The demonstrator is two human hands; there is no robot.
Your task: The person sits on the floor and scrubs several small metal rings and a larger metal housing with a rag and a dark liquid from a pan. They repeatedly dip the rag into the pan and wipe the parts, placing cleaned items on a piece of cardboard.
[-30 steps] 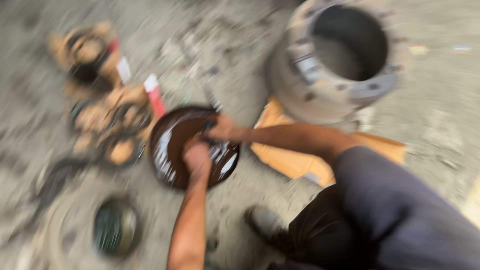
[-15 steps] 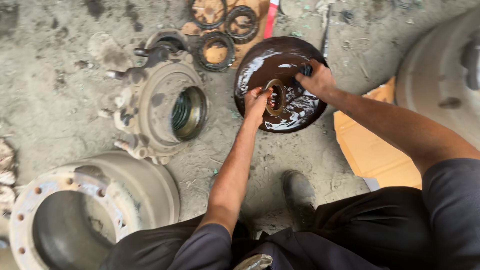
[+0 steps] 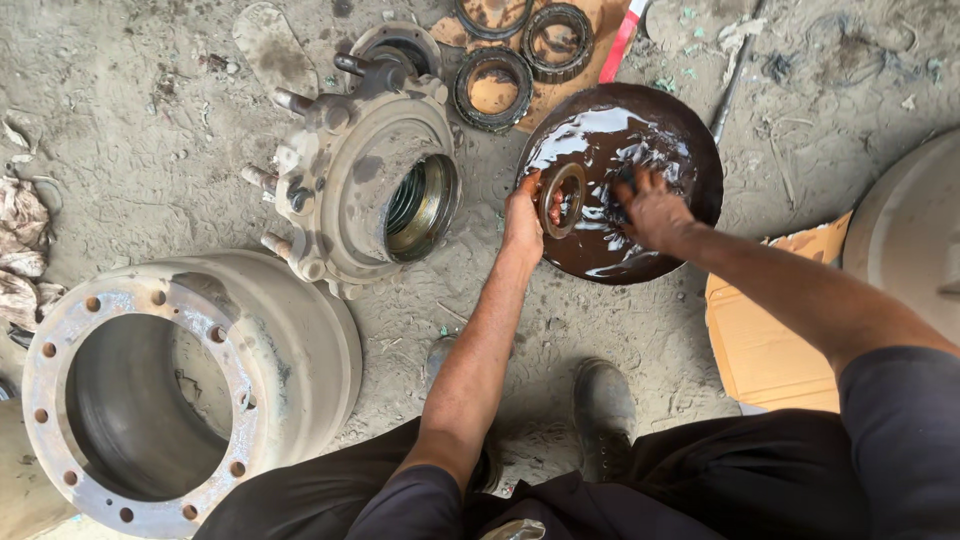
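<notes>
Down on the dusty grey ground sits a round dark pan full of shiny brown oil (image 3: 665, 140), and both hands are in it. The left hand (image 3: 523, 215) is at the near left edge of the pan. Its fingers are curled around a rusty brown metal ring (image 3: 565, 199), which stands up on its edge in the oil. The right hand (image 3: 652, 208) is just to the right of the ring, in the middle of the pan. Its fingers are spread and dip into the oil, and they hold nothing that can be seen.

Left of the pan lies a big grey metal wheel hub (image 3: 365, 175) with bolts sticking out and a round hole in its middle. Nearer to the person than the pan, and far to its left, stands a large grey metal drum (image 3: 185, 390) with small holes around its rim. Behind the pan, three dark toothed rings (image 3: 493, 88) lie on a piece of brown card. A red and white stick (image 3: 622, 42) lies just behind the pan too. To the right of the pan is a flat orange cardboard sheet (image 3: 765, 350). Two dusty black shoes (image 3: 603, 410) stand on the ground on the near side of the pan.
</notes>
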